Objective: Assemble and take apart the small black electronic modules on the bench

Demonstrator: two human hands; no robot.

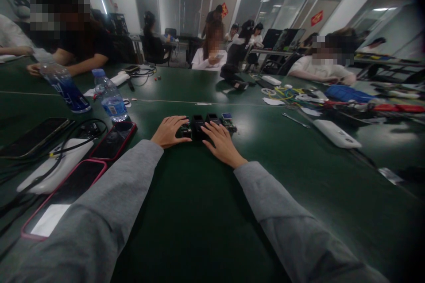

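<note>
Two small black plastic boxes (198, 127) lie on the smooth dark-green tabletop (186, 212), right of the clear, blue-capped plastic bottle (112, 102), long axes seemingly fore-and-aft. Right hand (222, 142) nearer, its spread fingers at their near side; left hand (170, 132), on their bottle side, thumb and fingers wide apart about a bare green circuit board (187, 130), contact unclear.
</note>
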